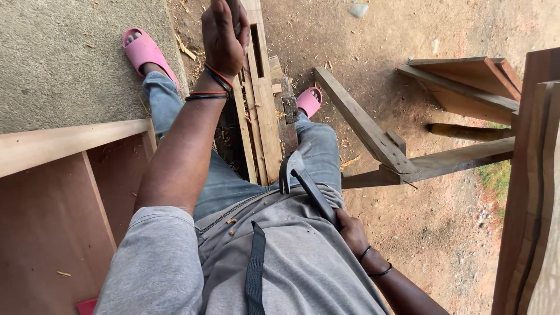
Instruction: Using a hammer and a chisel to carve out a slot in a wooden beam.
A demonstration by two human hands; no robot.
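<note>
Steel and heavy at the head, the claw hammer (297, 175) hangs from the right hand (352, 232), fist wrapped low on its handle. The left hand (223, 36), raised ahead, curls around a wooden strip (256, 87), stiff and splintery.

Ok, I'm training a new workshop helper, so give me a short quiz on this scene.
1. True or false: the right hand holds the hammer by its handle.
2. What colour are the sandals? A blue, B pink, C black.
3. Which hand grips the slatted wooden piece that stands between the feet?
Key: 1 true; 2 B; 3 the left hand.
</note>
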